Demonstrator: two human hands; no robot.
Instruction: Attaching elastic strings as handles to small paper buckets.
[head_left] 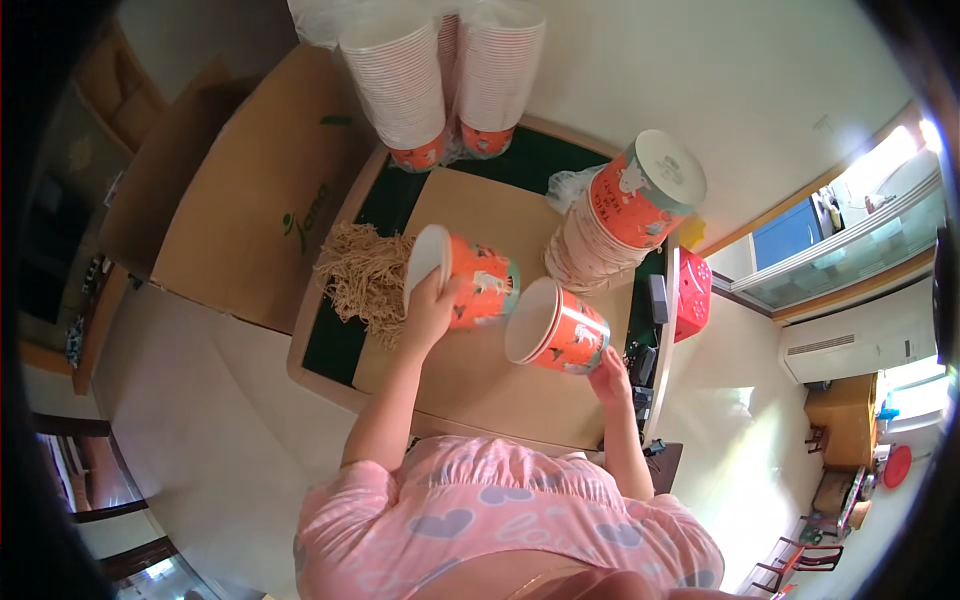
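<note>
Well, tan strands (362, 272): on the left of the desk (328, 345).
Left cup (484, 287): tilted mid-desk; my left hand (430, 308) clamps its near side by the rim, probably easily dented.
Right cups (577, 335): seemingly nested; my right hand (610, 380) grips the base edge. Likely light, stiffish, slick; the firmer base suits holding.

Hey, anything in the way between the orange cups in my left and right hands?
Nothing visible. The left cup, in your left hand, has its base close to the open mouth of the right cup, held in your right hand. The tangled brown pile lies left, outside that gap.
</note>
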